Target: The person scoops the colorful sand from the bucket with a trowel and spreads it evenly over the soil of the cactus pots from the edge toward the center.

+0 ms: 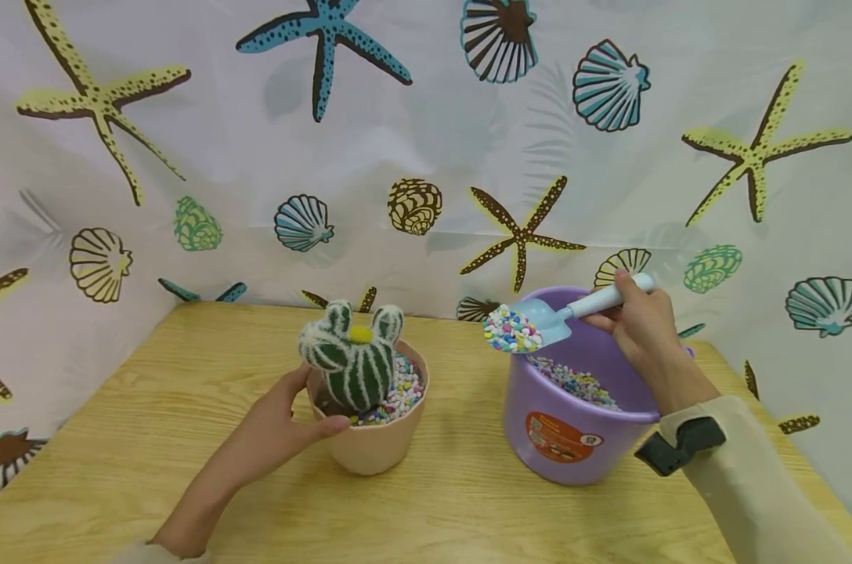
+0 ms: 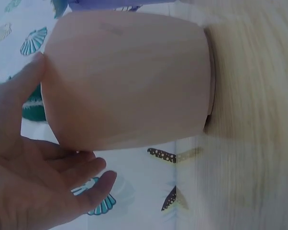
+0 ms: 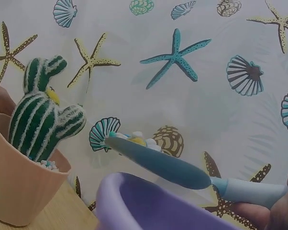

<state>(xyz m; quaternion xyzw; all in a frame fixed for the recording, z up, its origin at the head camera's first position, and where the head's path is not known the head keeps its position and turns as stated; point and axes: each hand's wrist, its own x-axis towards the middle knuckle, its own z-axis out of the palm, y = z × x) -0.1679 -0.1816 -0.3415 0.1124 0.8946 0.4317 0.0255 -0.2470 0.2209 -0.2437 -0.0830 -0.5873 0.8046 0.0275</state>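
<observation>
In the head view, a peach flower pot (image 1: 373,450) holds a green, white-striped fuzzy cactus (image 1: 359,380) with a yellow flower, leaning left. Multicoloured pebbles (image 1: 405,392) fill its right side, and the left side of the soil area looks darker. My left hand (image 1: 274,427) holds the pot by its left rim, thumb in front and the other fingers behind. My right hand (image 1: 640,325) grips the handle of a light-blue scoop (image 1: 553,329), its blade tilted a little above the rim of a purple bucket (image 1: 532,415). Loaded on the blade are colourful pebbles (image 1: 507,329). More pebbles (image 1: 574,384) lie inside the bucket.
Pot and bucket stand apart on a light wooden table (image 1: 461,501), the bucket to the right. A white cloth (image 1: 426,141) printed with starfish and shells hangs behind and at both sides. The bucket bears an orange label (image 1: 560,437).
</observation>
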